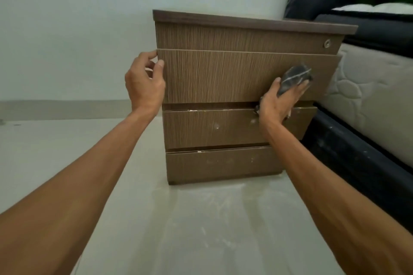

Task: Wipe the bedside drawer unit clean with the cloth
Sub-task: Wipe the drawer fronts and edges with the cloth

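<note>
**Cloth pressed to the second drawer front**

On the right part of the second drawer front [245, 76], the right hand [279, 100] has its fingers spread flat over a dark grey cloth [295, 76], pinning the crumpled wad against the wood grain; the thumb points up beside it. At the left edge of the same drawer front, the left hand [144, 80] curls its fingertips round the panel's side, thumb on the face, gripping it.

The drawer unit [234, 96] stands on a pale floor [201, 230] against a light wall, just beside a bed [368, 87] on its right. This drawer appears pulled slightly out from the rest. Two lower drawers [212, 128] carry pale specks and smears; the floor in the near ground looks dusty and streaked. A small round lock [327, 43] sits at the right of the top drawer.

The cloth looks soft and limp, so it probably works best bunched under a flat palm as here. The laminate face seems stiff and smooth, likely slippery under the cloth, and the sliding drawer may shift when pushed, so holding its side edge seems the sensible place to steady it. The dried specks lower down may want firmer rubbing.
</note>
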